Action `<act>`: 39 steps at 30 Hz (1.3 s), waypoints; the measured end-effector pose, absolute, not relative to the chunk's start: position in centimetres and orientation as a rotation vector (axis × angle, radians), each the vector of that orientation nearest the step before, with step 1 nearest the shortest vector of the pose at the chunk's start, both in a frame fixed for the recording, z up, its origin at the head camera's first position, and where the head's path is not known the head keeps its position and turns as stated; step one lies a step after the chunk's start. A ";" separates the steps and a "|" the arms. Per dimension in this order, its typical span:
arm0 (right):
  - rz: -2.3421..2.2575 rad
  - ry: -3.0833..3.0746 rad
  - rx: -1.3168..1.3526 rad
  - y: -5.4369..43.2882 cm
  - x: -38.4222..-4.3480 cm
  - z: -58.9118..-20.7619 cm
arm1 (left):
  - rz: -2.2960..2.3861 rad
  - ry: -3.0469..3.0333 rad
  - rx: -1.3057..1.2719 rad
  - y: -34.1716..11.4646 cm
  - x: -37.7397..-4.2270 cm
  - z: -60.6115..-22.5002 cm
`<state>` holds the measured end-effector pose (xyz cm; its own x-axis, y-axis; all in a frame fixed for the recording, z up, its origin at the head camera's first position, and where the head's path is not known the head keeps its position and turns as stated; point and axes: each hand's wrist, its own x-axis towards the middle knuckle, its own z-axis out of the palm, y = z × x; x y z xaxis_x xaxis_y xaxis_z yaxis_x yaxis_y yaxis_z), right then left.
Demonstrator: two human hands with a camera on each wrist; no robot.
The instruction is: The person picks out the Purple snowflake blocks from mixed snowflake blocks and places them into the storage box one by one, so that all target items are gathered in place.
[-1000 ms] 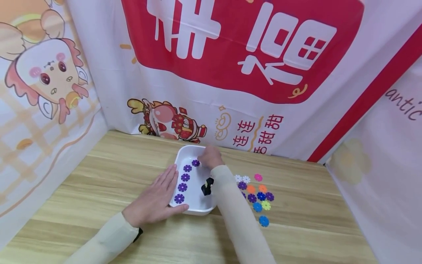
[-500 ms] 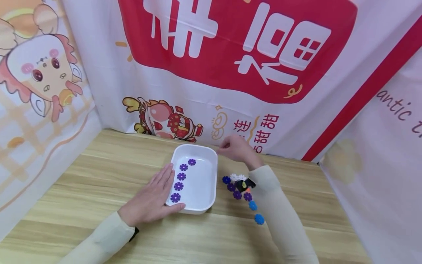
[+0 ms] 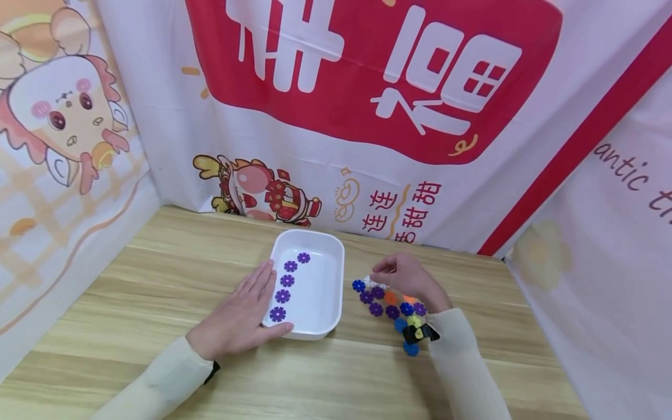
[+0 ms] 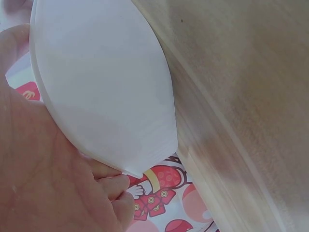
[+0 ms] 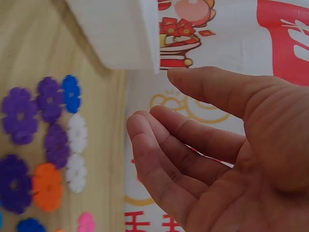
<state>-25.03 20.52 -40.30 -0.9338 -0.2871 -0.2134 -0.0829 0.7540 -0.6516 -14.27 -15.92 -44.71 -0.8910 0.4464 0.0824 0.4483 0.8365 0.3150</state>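
Observation:
A white rectangular tray (image 3: 316, 297) stands on the table with several purple snowflake discs (image 3: 287, 280) in a curved row along its left side. My left hand (image 3: 233, 321) rests against the tray's left rim, fingers extended; in the left wrist view the tray's outer wall (image 4: 111, 87) lies beside the palm. To the right of the tray, my right hand (image 3: 406, 277) hovers over the loose snowflake discs and partly covers the white ones (image 3: 370, 281). In the right wrist view its thumb and bent fingers (image 5: 169, 166) are apart, with nothing between them.
The loose pile right of the tray has purple (image 3: 375, 310), orange (image 3: 391, 297), dark blue (image 3: 359, 286), light blue (image 3: 411, 349) and yellow discs (image 3: 415, 320). A printed cloth (image 3: 346, 128) hangs behind the table (image 3: 336, 379). A black wrist device (image 3: 420, 334) sits at the right sleeve.
My right hand has left the tray, where it was by the uppermost purple disc, and moved right over the loose pile. That disc stays in the tray. My left hand keeps its place.

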 end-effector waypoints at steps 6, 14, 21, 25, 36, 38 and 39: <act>-0.889 2.655 -0.402 20.9 -24.1 -43.0 | -0.515 -3.013 -0.727 -16.0 -14.4 -44.9; -0.786 2.709 -0.514 20.1 -24.0 -45.4 | -0.507 -3.023 -0.726 -15.9 -14.6 -45.2; -0.735 2.757 -0.514 19.1 -24.2 -45.8 | -0.496 -3.032 -0.718 -15.9 -14.6 -45.2; -0.712 2.769 -0.495 19.0 -24.3 -45.8 | -0.509 -3.029 -0.717 -15.8 -14.5 -45.0; -0.727 2.760 -0.551 20.3 -25.0 -45.7 | -0.508 -3.025 -0.714 -15.8 -14.4 -45.1; -0.712 2.756 -0.574 20.5 -25.1 -45.2 | -0.510 -3.023 -0.715 -15.8 -14.3 -45.0; -0.714 2.747 -0.580 20.6 -25.1 -44.9 | -0.514 -3.018 -0.718 -15.8 -14.3 -44.9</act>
<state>-25.10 20.59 -44.94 -0.8911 -0.4339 -0.1327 -0.3144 0.8013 -0.5089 -14.32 -15.84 -44.93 -0.8958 0.4386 0.0716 0.4376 0.8424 0.3145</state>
